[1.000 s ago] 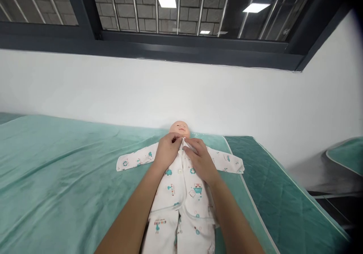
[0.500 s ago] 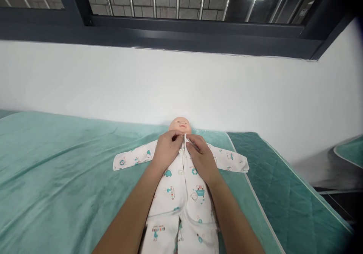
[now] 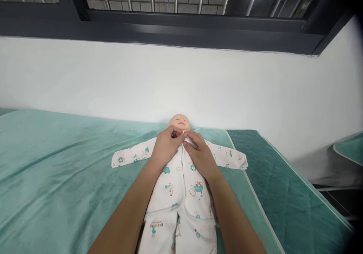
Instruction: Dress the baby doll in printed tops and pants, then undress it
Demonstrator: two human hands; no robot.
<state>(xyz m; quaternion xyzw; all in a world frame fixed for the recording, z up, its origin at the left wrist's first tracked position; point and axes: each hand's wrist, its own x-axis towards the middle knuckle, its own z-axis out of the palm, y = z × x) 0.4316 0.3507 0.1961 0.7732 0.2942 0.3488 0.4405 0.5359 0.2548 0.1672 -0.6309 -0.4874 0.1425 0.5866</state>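
A baby doll (image 3: 179, 121) lies on its back, its head close to the wall. It wears a white printed baby jacket (image 3: 167, 193) with both sleeves stretched out sideways, over white printed trousers (image 3: 159, 239). My left hand (image 3: 166, 144) is closed on the jacket's front edge just under the doll's chin, thumb and fingers pinched. Facing it, my right hand (image 3: 200, 152) pinches the other front edge at the same height. The fingertips nearly meet, and what lies between them is hidden. Lower on the front shows a pale button (image 3: 179, 169).
A light green cover (image 3: 62, 171) lies under the doll, with a darker quilted pad (image 3: 283, 186) at the right. Behind stands a white wall (image 3: 141, 84), and above it a dark window frame (image 3: 184, 31) with metal bars beyond.
My left thumb has moved right onto the jacket's front edge, closer to my right fingertips. Both hands stay at the collar. The view has shifted slightly.
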